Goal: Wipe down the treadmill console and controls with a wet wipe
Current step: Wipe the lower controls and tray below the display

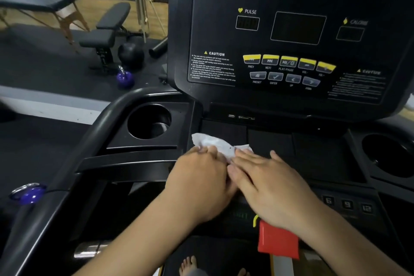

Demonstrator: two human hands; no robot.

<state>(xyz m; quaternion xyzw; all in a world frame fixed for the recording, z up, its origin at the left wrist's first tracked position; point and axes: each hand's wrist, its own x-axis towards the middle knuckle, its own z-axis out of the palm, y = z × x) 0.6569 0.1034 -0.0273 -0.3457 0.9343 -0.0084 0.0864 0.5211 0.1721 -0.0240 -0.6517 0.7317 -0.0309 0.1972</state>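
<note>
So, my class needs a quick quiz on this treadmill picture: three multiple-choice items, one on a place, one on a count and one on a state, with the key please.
1. Where does the wipe lie?
A in a cup holder
B on the flat tray below the console panel
C on the floor

2. How many yellow buttons are in the panel's top row?
A three
B five
C eight

3. How is the right hand?
A clenched, holding nothing
B gripping the handrail
C fingers straight, laid on the wipe

Key:
1 B: the white wipe sits on the tray beneath the panel.
2 B: five yellow keys run from PREV to the second VOL key.
3 C: its fingers lie flat over the wipe's right end.
</note>
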